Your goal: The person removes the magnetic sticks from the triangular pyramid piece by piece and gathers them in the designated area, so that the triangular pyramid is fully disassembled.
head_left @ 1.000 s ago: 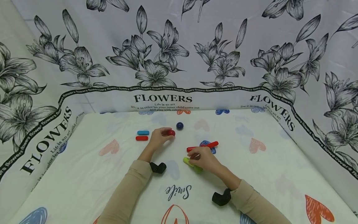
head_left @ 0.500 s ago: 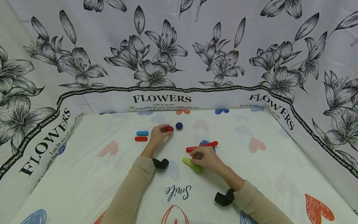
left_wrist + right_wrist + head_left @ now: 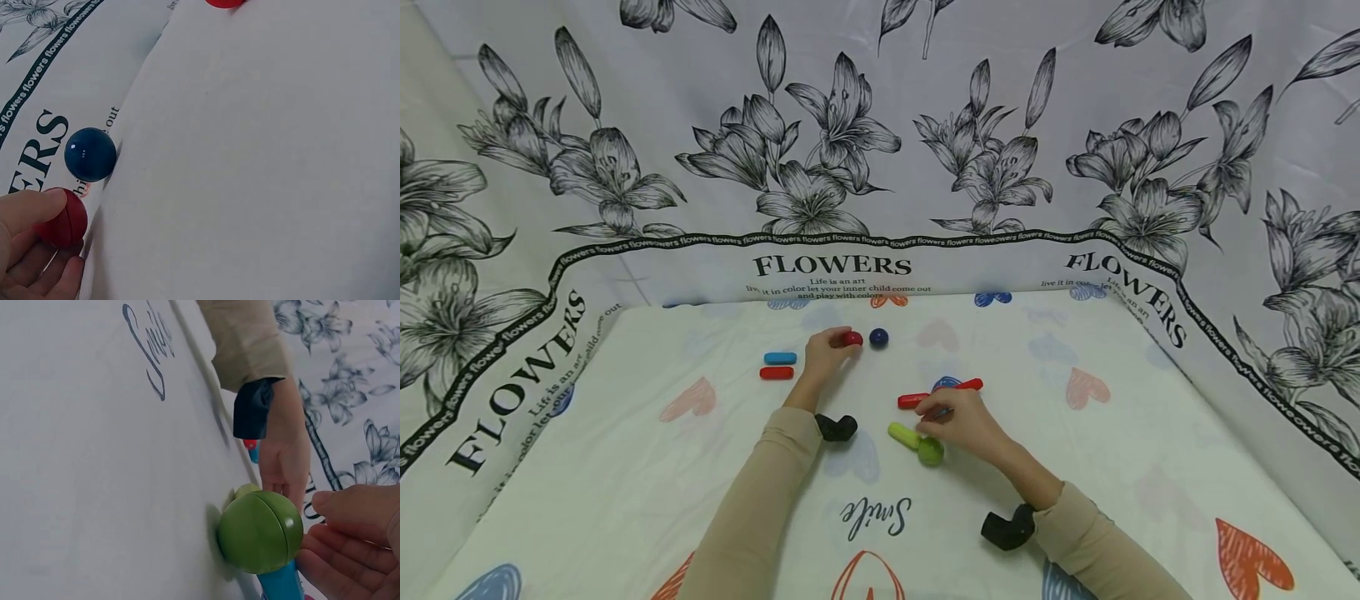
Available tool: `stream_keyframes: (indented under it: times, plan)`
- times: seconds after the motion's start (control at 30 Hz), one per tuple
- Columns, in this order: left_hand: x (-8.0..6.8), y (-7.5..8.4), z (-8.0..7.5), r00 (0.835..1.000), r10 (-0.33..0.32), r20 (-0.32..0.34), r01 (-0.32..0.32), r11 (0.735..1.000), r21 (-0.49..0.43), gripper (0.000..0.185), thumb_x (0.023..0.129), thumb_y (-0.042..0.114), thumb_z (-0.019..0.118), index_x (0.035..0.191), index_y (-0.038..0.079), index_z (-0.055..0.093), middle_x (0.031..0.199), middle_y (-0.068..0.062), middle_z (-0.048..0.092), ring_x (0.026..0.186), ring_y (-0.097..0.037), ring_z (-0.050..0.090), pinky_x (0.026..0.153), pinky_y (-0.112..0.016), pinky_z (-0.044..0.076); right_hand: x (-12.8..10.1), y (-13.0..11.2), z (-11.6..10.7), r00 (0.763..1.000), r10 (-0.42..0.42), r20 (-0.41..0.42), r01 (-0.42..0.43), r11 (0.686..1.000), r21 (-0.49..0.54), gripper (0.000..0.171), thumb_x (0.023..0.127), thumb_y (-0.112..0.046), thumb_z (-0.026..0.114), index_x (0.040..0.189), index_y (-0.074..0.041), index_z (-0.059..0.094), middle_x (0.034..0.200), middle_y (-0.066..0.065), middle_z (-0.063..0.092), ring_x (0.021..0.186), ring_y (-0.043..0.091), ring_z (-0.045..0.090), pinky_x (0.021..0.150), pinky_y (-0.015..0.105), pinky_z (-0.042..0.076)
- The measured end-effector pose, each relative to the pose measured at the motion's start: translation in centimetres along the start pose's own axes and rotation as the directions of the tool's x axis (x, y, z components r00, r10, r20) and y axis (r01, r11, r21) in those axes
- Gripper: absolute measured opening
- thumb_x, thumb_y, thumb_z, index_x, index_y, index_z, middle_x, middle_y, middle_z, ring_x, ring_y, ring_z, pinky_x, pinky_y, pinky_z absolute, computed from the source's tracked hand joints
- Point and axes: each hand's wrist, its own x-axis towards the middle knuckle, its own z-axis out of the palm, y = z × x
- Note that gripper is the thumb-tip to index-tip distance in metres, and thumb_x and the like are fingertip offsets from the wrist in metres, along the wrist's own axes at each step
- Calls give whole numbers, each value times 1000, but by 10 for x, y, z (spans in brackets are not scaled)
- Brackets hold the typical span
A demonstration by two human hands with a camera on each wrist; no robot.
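Observation:
My left hand pinches a red ball between thumb and fingers, near the far side of the table. A dark blue ball lies just right of it, apart by a small gap. My right hand hovers beside a green ball, thumb and fingers parted with nothing between them; its fingertips are close to the ball, contact unclear. A yellow-green stick meets the green ball. Beyond my right hand lie red sticks, partly hidden by it. A blue piece shows below the green ball in the right wrist view.
A blue stick and a red stick lie parallel, left of my left hand. White cloth printed with hearts and lettering covers the table. A flower-printed curtain stands along the back and sides.
My left hand has carried the red ball farther back and slightly left, closer to the blue ball's level. My right hand has drifted slightly right, uncovering more of the green ball.

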Motion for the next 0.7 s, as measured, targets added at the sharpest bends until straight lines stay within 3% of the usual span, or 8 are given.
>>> stream_keyframes:
  times: [0.33, 0.7]
  plan:
    - [9, -1, 6, 999, -28, -33, 28, 1000, 0, 46, 87, 12, 69, 131, 8, 58, 133, -16, 61, 125, -28, 56, 111, -39, 45, 1, 3, -5, 1000, 1, -1, -1, 1000, 8, 20, 80, -10, 76, 97, 1, 72, 93, 16, 73, 82, 18, 69, 71, 13, 56]
    - [10, 4, 9, 998, -57, -40, 56, 998, -26, 45, 87, 11, 69, 131, 9, 58, 134, -15, 59, 126, -28, 55, 112, -39, 44, 1, 4, -7, 1000, 22, -4, -22, 1000, -7, 18, 81, -9, 76, 96, 0, 73, 92, 13, 74, 82, 17, 69, 71, 10, 54]
